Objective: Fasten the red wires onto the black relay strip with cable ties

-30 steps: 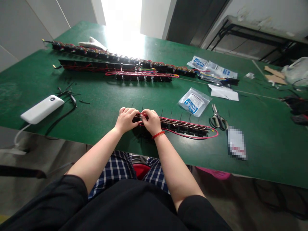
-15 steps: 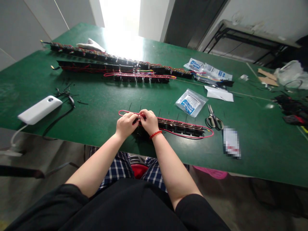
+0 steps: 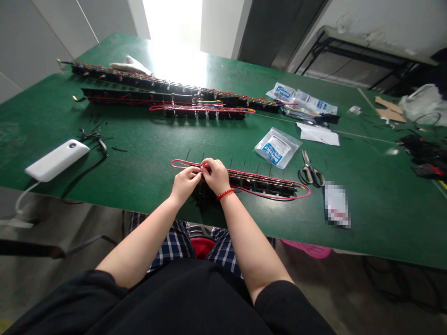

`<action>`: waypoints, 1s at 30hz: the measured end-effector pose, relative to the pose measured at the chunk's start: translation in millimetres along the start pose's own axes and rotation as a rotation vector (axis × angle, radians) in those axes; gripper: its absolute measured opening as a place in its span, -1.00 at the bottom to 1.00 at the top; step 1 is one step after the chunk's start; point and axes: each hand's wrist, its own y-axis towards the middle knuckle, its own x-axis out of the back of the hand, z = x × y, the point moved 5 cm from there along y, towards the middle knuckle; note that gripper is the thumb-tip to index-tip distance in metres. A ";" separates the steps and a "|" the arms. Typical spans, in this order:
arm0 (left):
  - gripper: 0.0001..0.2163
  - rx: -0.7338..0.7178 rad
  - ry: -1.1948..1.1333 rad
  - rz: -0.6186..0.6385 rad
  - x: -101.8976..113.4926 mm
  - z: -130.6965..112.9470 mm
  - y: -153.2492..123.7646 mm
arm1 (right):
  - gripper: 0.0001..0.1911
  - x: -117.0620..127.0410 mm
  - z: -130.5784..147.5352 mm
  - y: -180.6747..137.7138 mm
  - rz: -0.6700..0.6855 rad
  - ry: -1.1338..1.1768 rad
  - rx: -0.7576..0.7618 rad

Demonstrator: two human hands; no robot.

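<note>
Left hand (image 3: 186, 183) and right hand (image 3: 216, 176) meet over the left end of a long wired strip of black connector blocks (image 3: 261, 183); both pinch a red wire loop (image 3: 185, 163) between thumb and fingers, though the exact grip is partly hidden by the fingers; neither hand looks released. The strip lies flat on the green worktop (image 3: 146, 151) near its near edge, right in front of the person, likely so both hands reach it easily; its long axis runs left to right, roughly parallel to that edge; the loop sticks out left past the hands and runs along the strip's near side to its right end, near the scissors (image 3: 311, 175); thin black ties (image 3: 230, 163) stand up along its far side, probably kept clear of the hands; a clear bag (image 3: 277, 148) sits just far of the strip; similar strips (image 3: 202, 111) lie in a row further away, out of the working area.
</note>
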 end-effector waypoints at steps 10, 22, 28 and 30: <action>-0.76 0.050 -0.341 0.134 -7.7 11.5 2.4 | -0.87 -1.6 -1.9 -0.2 0.002 -0.002 -0.003; -0.78 -0.006 -0.218 0.100 -8.3 8.8 -4.6 | -0.84 1.3 0.4 0.3 0.004 0.054 -0.034; -0.80 -0.048 -0.111 0.085 -6.7 7.6 -3.9 | -0.88 4.2 5.3 -1.6 -0.014 -0.013 -0.005; -0.81 -0.054 -0.101 0.079 -6.0 7.2 -3.5 | -0.88 3.6 5.5 -2.7 -0.011 -0.019 -0.032</action>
